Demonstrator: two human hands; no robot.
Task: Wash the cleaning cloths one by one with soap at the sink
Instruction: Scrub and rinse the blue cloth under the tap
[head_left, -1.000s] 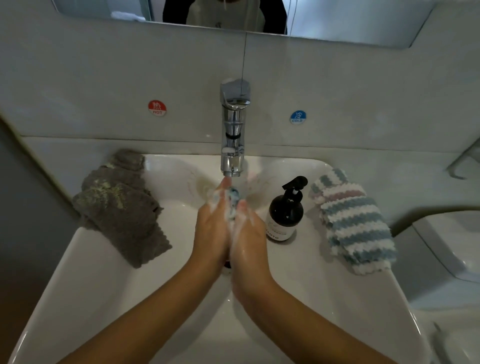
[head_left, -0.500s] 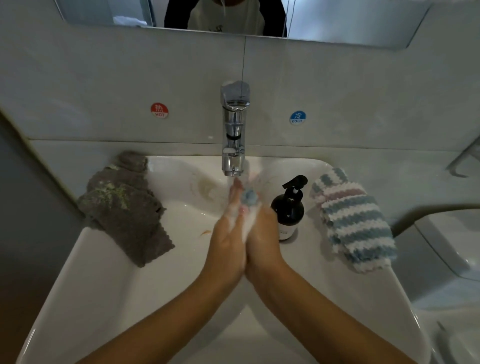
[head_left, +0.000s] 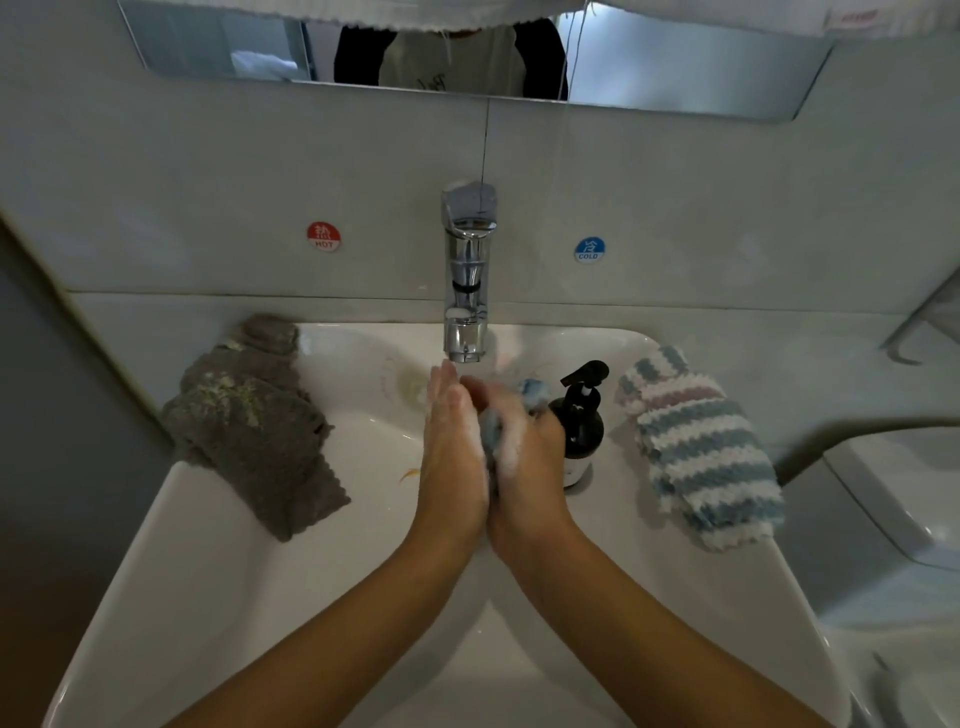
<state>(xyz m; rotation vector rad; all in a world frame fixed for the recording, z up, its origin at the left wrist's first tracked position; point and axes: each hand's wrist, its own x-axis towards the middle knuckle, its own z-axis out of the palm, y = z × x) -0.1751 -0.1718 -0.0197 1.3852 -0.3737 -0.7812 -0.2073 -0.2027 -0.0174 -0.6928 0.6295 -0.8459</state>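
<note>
Left hand (head_left: 451, 453) flat, right hand (head_left: 525, 465) curled — palms pressed (soapy)

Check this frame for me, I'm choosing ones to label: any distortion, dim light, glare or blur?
Head view: the wide-angle lens bows the edges of the sink; head view light is dim and flat, with a small glint on the tap; left hand, right hand and the foamy cloth between them look soft.

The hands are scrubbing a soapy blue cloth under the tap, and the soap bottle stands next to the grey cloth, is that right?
Not quite. The head view shows the soap bottle on the right of the sink, next to the striped cloth; the grey cloth lies on the left rim. The left hand and right hand do scrub the blue cloth under the tap.
</note>
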